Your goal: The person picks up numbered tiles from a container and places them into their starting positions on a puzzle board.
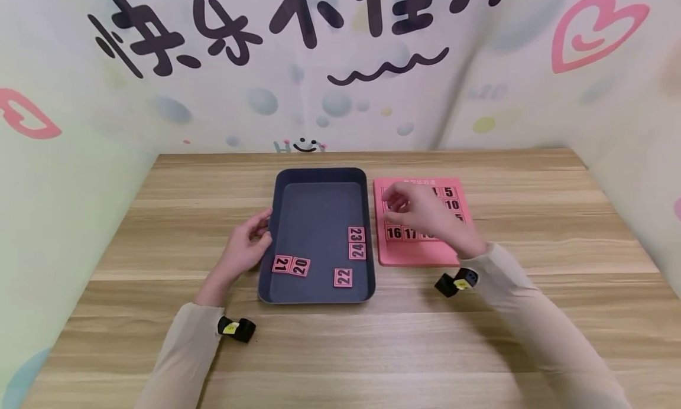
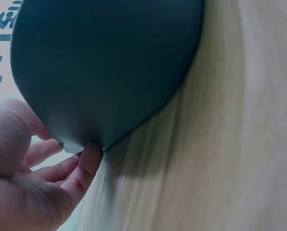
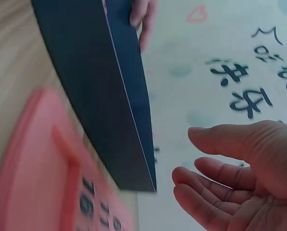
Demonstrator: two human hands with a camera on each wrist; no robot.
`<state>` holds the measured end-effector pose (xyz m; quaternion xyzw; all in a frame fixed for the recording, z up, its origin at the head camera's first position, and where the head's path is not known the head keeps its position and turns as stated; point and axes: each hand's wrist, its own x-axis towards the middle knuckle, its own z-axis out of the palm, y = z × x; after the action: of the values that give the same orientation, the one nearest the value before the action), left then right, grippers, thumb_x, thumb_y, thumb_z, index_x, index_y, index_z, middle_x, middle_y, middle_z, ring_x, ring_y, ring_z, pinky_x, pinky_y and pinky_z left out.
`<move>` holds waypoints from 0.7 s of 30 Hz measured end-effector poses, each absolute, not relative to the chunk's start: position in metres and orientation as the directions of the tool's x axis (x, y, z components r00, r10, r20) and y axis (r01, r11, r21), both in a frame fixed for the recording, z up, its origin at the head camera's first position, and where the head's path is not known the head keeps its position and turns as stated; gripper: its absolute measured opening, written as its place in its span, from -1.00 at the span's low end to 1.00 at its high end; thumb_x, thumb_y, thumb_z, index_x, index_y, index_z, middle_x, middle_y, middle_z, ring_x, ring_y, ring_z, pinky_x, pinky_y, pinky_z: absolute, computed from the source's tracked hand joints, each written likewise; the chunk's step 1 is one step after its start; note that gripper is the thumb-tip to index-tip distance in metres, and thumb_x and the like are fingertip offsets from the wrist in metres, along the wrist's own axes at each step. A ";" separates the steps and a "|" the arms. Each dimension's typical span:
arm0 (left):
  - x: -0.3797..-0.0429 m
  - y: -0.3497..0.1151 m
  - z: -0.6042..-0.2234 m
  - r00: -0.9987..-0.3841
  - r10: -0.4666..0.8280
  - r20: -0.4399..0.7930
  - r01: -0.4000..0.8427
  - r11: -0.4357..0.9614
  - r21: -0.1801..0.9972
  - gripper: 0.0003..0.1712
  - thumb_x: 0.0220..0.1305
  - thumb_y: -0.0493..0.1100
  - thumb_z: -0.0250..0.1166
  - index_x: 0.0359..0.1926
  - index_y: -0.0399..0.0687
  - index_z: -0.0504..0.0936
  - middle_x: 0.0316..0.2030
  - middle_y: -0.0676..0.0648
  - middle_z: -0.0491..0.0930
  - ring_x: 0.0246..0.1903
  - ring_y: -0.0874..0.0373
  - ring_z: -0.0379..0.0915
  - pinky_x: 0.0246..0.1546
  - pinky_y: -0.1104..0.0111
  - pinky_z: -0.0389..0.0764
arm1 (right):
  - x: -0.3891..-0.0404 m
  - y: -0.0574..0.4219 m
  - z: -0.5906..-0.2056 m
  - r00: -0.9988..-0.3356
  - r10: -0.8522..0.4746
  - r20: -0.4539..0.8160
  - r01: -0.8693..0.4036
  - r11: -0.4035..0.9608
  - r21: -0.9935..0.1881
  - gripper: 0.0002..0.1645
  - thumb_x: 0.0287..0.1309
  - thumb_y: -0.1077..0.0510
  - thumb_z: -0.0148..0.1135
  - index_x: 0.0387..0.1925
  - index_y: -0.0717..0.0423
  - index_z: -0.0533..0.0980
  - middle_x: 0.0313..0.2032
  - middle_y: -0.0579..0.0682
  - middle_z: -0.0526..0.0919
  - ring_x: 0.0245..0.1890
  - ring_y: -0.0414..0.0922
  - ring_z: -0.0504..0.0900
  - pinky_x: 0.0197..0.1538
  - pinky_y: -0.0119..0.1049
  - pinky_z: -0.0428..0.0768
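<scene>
At the tray's left side, my left hand holds the rim of a dark grey tray, with fingertips on the wall in the left wrist view. Inside the tray lie several pink number tiles, among them 22, 24 and 20. My right hand is over a pink number board, its fingers loosely bent and the thumb apart, nothing between them. Rows of numbered tiles fill the board; 5, 10, 16 and 17 show, and the hand hides others. The board's bottom row bears no tiles where it is visible.
Tray and board stand side by side on a wood-grain table. Behind the table rises a white wall with dark lettering and pink hearts. Each wrist wears a black camera on a band.
</scene>
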<state>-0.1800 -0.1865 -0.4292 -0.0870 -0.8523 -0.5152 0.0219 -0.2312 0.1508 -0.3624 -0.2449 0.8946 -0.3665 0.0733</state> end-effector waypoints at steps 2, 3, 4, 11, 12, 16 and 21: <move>-0.180 -0.187 -0.429 -0.984 0.123 0.129 0.171 0.445 0.879 -0.44 0.14 -0.53 0.03 0.23 -0.49 0.31 0.09 -0.45 0.42 -0.02 -0.22 0.42 -0.09 0.54 0.42 | -0.228 0.136 -0.365 -0.851 -0.521 0.071 -0.411 0.575 -0.708 -0.68 -0.03 0.29 0.37 -0.20 0.34 0.51 -0.30 0.16 0.63 -0.29 -0.03 0.60 -0.21 -0.21 0.60; -0.180 -0.187 -0.429 -0.984 0.122 0.129 0.170 0.441 0.881 -0.44 0.14 -0.53 0.03 0.23 -0.49 0.31 0.09 -0.45 0.42 -0.02 -0.21 0.42 -0.10 0.57 0.41 | -0.227 0.129 -0.365 -0.838 -0.539 0.081 -0.425 0.553 -0.717 -0.68 -0.03 0.30 0.37 -0.20 0.34 0.51 -0.29 0.18 0.63 -0.29 -0.04 0.61 -0.21 -0.22 0.60; -0.180 -0.187 -0.429 -0.984 0.123 0.128 0.170 0.438 0.883 -0.44 0.15 -0.53 0.03 0.23 -0.49 0.31 0.09 -0.46 0.42 -0.03 -0.22 0.43 -0.12 0.59 0.41 | -0.226 0.122 -0.367 -0.822 -0.561 0.094 -0.445 0.532 -0.720 -0.67 -0.03 0.30 0.37 -0.20 0.35 0.51 -0.28 0.19 0.63 -0.29 -0.04 0.61 -0.22 -0.24 0.60; -0.179 -0.187 -0.428 -0.983 0.126 0.131 0.173 0.430 0.886 -0.45 0.14 -0.54 0.03 0.22 -0.52 0.30 0.09 -0.47 0.41 -0.04 -0.23 0.43 -0.17 0.65 0.38 | -0.214 0.081 -0.380 -0.705 -0.701 0.111 -0.545 0.434 -0.717 -0.64 -0.03 0.29 0.38 -0.15 0.33 0.53 -0.23 0.18 0.63 -0.27 -0.09 0.61 -0.18 -0.36 0.58; -0.179 -0.187 -0.428 -0.984 0.125 0.127 0.169 0.431 0.886 -0.45 0.15 -0.54 0.03 0.22 -0.52 0.30 0.08 -0.47 0.42 -0.05 -0.23 0.43 -0.18 0.65 0.39 | -0.212 0.076 -0.382 -0.688 -0.718 0.108 -0.556 0.425 -0.714 -0.63 -0.03 0.28 0.38 -0.13 0.33 0.53 -0.22 0.17 0.62 -0.26 -0.09 0.60 -0.17 -0.37 0.58; -0.178 -0.187 -0.427 -0.985 0.125 0.122 0.165 0.440 0.883 -0.45 0.16 -0.53 0.03 0.22 -0.51 0.30 0.09 -0.47 0.41 -0.04 -0.23 0.43 -0.16 0.62 0.40 | -0.207 0.061 -0.389 -0.619 -0.781 0.081 -0.593 0.398 -0.700 -0.59 -0.03 0.28 0.38 -0.08 0.31 0.53 -0.18 0.15 0.60 -0.22 -0.11 0.59 -0.15 -0.42 0.56; -0.178 -0.187 -0.426 -0.985 0.131 0.112 0.159 0.443 0.883 -0.45 0.18 -0.51 0.04 0.24 -0.48 0.30 0.12 -0.44 0.40 -0.02 -0.21 0.43 -0.09 0.49 0.44 | -0.204 0.049 -0.395 -0.551 -0.834 0.019 -0.621 0.394 -0.677 -0.54 -0.01 0.27 0.37 -0.01 0.27 0.52 -0.12 0.11 0.59 -0.18 -0.11 0.56 -0.12 -0.42 0.53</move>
<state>-0.1779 -0.1868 -0.4258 -0.0852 -0.8492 -0.5210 0.0134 -0.2036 0.0487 -0.3949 -0.4445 0.8186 -0.3244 0.1643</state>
